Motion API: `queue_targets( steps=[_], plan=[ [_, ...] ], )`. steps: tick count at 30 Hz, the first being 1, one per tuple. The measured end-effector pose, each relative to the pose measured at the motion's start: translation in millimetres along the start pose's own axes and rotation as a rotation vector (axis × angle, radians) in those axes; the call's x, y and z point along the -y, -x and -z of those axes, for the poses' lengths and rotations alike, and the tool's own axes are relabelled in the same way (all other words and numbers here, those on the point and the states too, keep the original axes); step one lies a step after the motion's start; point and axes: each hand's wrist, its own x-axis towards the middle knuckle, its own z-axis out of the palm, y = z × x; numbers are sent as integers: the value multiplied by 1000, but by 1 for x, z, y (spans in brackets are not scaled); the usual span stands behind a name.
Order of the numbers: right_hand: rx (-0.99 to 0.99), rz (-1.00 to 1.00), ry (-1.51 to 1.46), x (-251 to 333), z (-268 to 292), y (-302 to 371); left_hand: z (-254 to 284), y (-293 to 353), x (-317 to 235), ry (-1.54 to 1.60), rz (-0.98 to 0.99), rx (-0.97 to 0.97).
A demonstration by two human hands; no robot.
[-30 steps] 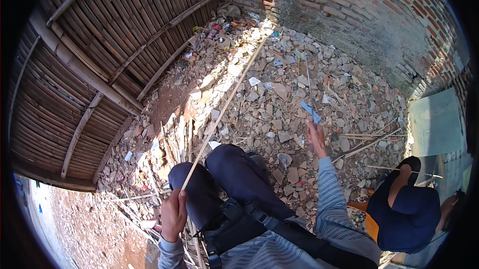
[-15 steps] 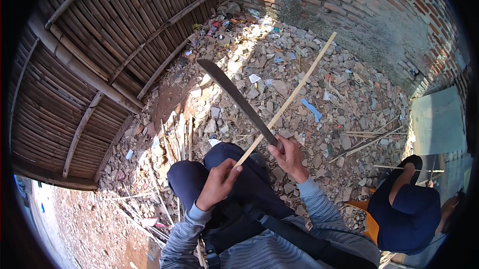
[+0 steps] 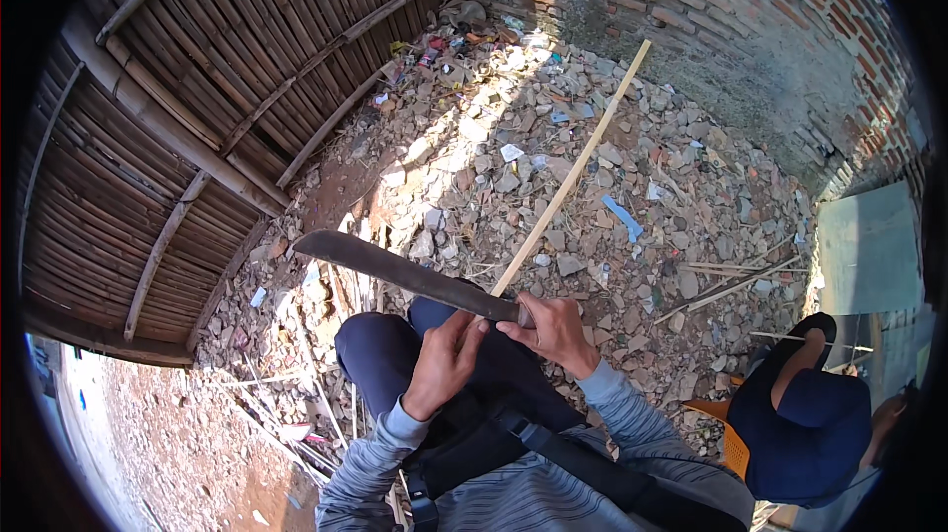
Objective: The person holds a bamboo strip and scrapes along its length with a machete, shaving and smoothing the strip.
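My right hand (image 3: 558, 337) is closed on the handle of a machete (image 3: 405, 275) with a long dark blade, which points left and slightly away from me above my knees. A long pale bamboo strip (image 3: 575, 174) slants up and to the right over the rubble. My left hand (image 3: 441, 366) is closed at the strip's near end, thumb and fingers pinched just below the blade. The blade crosses the strip there and covers part of it, so whether the edge touches the wood cannot be made out.
Broken stone and litter (image 3: 464, 187) cover the ground. A bamboo-slat wall (image 3: 188, 137) stands left, a brick wall (image 3: 711, 38) behind. More thin strips (image 3: 731, 280) lie right and at lower left. Another person (image 3: 810, 423) sits at right on an orange plastic seat (image 3: 736, 448).
The machete blade has swung left and down toward me, from pointing away to lying nearly crosswise. My right hand has come nearer and lower. The strip stands a little steeper.
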Motion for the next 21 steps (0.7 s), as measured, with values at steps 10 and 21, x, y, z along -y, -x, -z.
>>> queue_targets(
  steps=[10,21],
  plan=[
    [-3,9,-58,-4,0,3,-1,4,6,51,34,53],
    [-105,-158,-161,-20,15,-12,16,14,-6,246,227,246]
  ],
)
